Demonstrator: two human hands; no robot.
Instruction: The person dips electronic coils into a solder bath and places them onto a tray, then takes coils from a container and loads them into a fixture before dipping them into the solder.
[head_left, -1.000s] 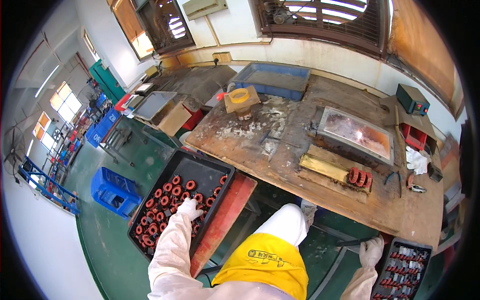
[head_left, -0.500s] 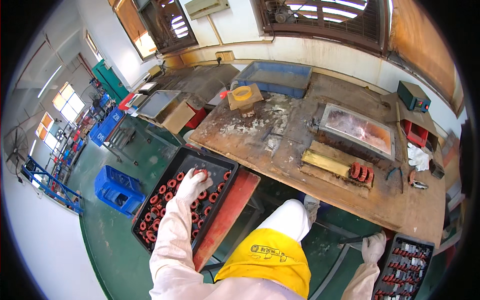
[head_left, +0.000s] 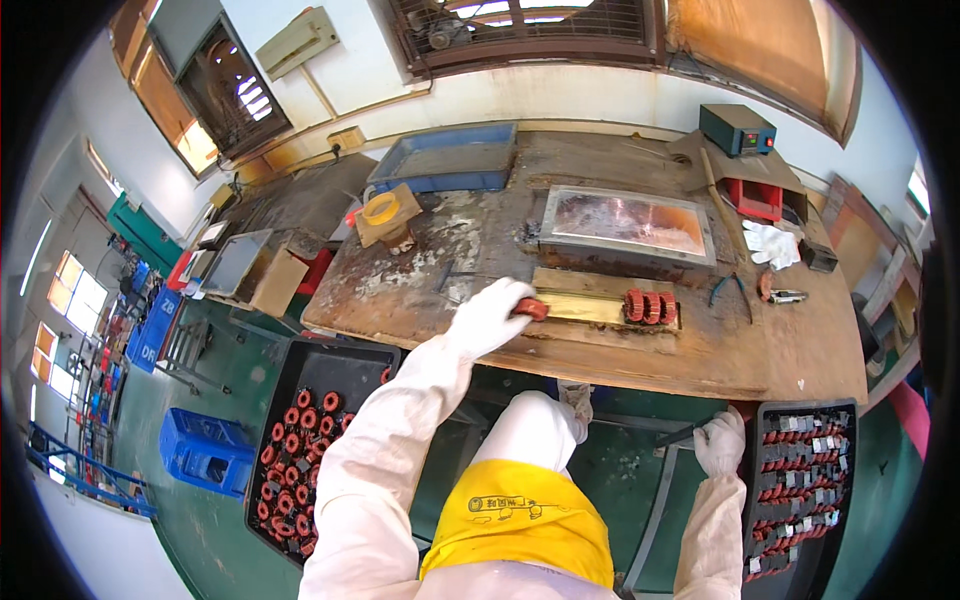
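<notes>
Red ring coil [head_left: 533, 309] sits in the left hand [head_left: 490, 320], fingers closed round it, at the left end of a gold-coloured trough [head_left: 585, 309] on the bench [head_left: 640, 365]; trough contact unclear. Three similar coils [head_left: 650, 307] stand at its right end. Right hand [head_left: 720, 443], fingers curled, is beside a black tray [head_left: 851, 470]; cannot tell whether it grips anything.

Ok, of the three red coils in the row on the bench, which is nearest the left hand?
The leftmost coil, next to the exposed yellow strip; the other two coils stand to its right, farther from the left hand.
</notes>
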